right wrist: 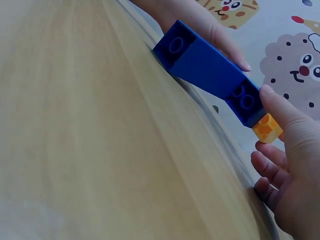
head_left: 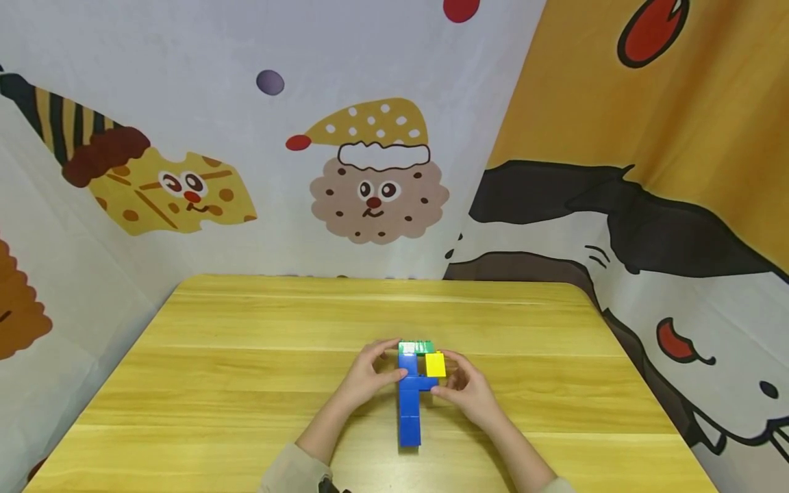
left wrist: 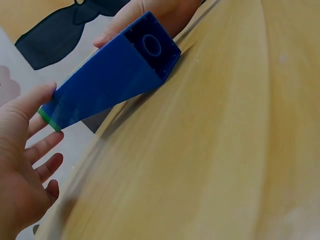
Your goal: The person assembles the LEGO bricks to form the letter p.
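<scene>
A build of toy building bricks stands out in the head view: a column of blue bricks (head_left: 409,404), a green brick (head_left: 425,346) at its far end, and a short blue side brick (head_left: 427,383) carrying a yellow brick (head_left: 435,365). My left hand (head_left: 364,378) holds the column near the green end, its thumb against the blue side. At the side branch, my right hand (head_left: 471,390) pinches the blue side brick and yellow brick between thumb and index finger. The hollow underside of a blue brick (left wrist: 151,45) faces the left wrist camera.
The build is held over a light wooden table (head_left: 216,411). Behind the table hangs a white and orange cloth (head_left: 246,253) printed with cartoon figures.
</scene>
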### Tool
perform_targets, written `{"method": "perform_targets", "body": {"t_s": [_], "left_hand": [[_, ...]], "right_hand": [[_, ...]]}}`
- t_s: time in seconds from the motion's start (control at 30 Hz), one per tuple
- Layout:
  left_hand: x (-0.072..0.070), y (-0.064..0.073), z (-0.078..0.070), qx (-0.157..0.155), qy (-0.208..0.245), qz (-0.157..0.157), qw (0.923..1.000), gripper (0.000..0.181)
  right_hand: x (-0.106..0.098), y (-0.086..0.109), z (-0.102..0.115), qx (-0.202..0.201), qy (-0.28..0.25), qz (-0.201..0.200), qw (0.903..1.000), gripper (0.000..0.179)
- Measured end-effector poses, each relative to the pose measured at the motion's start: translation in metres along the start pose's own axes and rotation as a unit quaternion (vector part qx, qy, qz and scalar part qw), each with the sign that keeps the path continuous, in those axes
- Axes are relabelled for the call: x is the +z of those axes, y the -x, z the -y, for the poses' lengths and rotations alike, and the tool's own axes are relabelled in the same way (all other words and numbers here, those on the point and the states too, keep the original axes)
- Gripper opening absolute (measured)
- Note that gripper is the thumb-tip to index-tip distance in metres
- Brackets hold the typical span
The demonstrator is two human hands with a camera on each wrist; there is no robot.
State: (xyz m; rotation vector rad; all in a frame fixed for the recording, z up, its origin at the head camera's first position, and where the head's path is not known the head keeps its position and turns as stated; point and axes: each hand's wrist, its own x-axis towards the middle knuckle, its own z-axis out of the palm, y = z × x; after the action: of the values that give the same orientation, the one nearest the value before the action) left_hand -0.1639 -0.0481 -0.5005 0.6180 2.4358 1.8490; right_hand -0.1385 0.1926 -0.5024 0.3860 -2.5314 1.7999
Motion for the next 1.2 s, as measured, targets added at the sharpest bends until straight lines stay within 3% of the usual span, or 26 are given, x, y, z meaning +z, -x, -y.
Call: {"method": "perform_targets", "body": {"t_s": [0.23, 0.37, 0.47, 0.6, 1.2], "left_hand": [[0.000, 0.000, 0.001, -0.001, 0.002, 0.006, 1.0000, 0.057], [-0.003, 0.004, -0.019, -0.001, 0.006, 0.017, 0.9998, 0.055], [-0.003, 0.004, -0.014, -0.005, 0.000, 0.019, 0.9998, 0.055], [0.001, -0.001, 0.008, -0.014, -0.013, 0.023, 0.9996, 0.059], [0.003, 0.001, 0.009, -0.031, -0.069, 0.023, 0.9969, 0.057]], "right_hand": [[-0.002, 0.005, 0.034, 0.014, 0.023, 0.018, 0.9995, 0.063], [-0.002, 0.001, 0.015, 0.016, 0.034, 0.020, 0.9991, 0.064], [-0.001, -0.003, -0.002, 0.017, 0.045, 0.017, 0.9987, 0.064], [-0.001, -0.004, -0.008, 0.021, 0.065, 0.014, 0.9976, 0.063], [-0.002, -0.006, -0.009, 0.028, 0.121, 0.029, 0.9918, 0.063]]}}
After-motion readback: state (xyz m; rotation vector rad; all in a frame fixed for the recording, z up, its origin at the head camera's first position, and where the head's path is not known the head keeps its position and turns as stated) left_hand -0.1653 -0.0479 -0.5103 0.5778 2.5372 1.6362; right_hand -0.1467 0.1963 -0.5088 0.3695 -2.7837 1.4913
